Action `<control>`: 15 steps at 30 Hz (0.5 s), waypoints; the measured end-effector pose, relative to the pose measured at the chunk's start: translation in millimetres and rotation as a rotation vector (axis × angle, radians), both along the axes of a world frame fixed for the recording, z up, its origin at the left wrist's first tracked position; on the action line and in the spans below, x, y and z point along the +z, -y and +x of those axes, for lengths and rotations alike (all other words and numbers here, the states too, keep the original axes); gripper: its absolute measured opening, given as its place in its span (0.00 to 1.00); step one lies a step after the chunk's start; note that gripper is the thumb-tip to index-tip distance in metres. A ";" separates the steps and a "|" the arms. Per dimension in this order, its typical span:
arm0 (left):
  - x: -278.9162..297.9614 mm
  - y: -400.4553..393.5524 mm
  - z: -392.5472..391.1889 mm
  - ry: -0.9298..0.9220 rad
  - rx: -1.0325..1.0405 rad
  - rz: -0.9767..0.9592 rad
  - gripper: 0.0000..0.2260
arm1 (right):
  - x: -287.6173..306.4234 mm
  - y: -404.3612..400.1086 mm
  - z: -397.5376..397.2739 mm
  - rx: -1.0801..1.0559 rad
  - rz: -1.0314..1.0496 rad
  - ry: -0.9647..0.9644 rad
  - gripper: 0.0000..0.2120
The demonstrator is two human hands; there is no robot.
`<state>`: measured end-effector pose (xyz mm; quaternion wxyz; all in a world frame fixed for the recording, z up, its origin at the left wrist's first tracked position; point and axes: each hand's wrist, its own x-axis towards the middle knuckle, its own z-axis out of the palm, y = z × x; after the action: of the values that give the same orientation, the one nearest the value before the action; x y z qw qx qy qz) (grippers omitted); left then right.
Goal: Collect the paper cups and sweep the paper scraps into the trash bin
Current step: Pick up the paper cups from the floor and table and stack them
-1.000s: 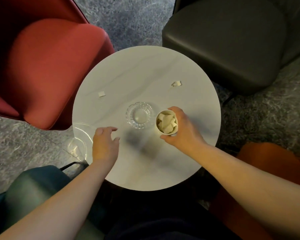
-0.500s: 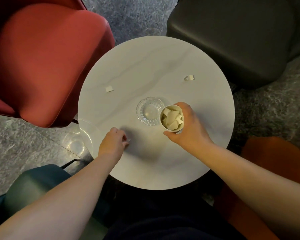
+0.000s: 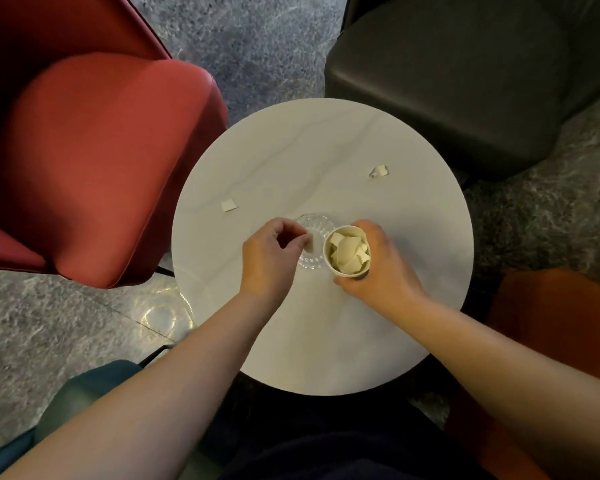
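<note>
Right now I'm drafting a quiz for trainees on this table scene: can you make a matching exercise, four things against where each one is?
Things:
1. cup
2. glass dish
3. left scrap
4. right scrap

Places:
A. lying near the red chair
B. lying near the black chair
C. held in the right hand
D. partly under the left hand

Pairs: 1-C, 2-D, 3-A, 4-B
</note>
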<state>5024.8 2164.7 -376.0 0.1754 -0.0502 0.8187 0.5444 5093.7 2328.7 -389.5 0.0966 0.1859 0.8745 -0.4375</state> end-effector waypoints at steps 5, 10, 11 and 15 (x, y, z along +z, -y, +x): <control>19.9 -21.7 4.5 0.009 -0.105 0.098 0.07 | -1.7 0.3 -3.5 -0.013 -0.002 0.006 0.30; 20.1 -22.2 -0.5 -0.014 -0.229 0.091 0.09 | -4.5 2.2 -4.3 -0.034 0.000 0.027 0.33; 18.7 -21.5 -2.9 -0.025 -0.251 0.082 0.09 | -4.2 2.4 -4.3 -0.038 0.002 0.023 0.32; 0.3 -4.7 -27.9 -0.118 -0.069 -0.022 0.07 | -3.6 2.0 -1.6 -0.065 -0.001 0.040 0.35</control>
<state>4996.9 2169.4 -375.7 0.1448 0.0082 0.8347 0.5312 5092.1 2326.7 -393.1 0.0999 0.2227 0.8657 -0.4370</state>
